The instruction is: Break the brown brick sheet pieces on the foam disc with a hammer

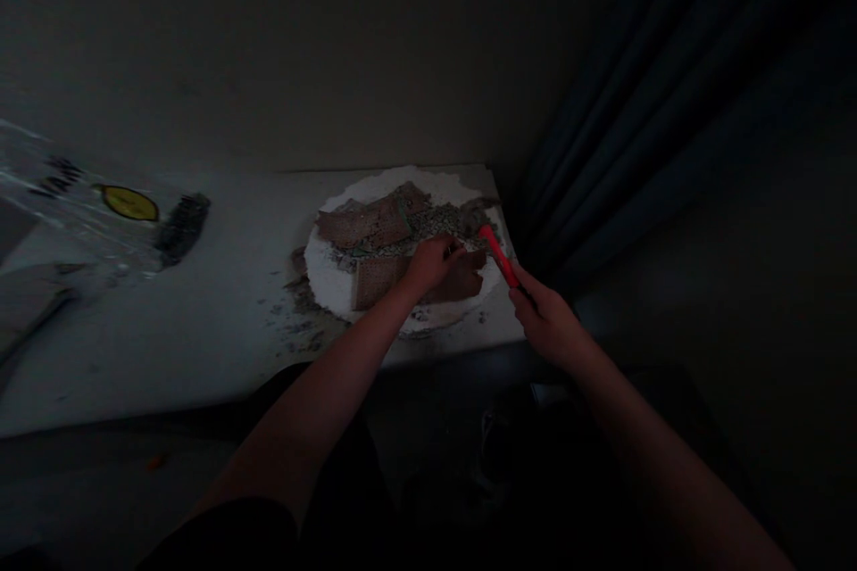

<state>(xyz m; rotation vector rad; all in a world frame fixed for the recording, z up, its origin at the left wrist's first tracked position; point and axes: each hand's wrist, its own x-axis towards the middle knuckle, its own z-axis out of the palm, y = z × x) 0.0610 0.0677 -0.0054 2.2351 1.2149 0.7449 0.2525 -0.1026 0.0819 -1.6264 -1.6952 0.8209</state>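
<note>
A red-handled hammer is gripped in the right hand. A brown slab piece is pressed flat by the left hand, just left of the hammer's head. Much rubble is already crushed; several large slabs are judged unbroken.

Both bare forearms extended forward and converging in dim light. Left hand reaching farthest, palm down, fingers curled and pressed downward, wrist straight. Right hand held nearer the body and slightly lower, knuckles up, fingers closed in a fist-like grip, forearm angled in from the lower right.
</note>
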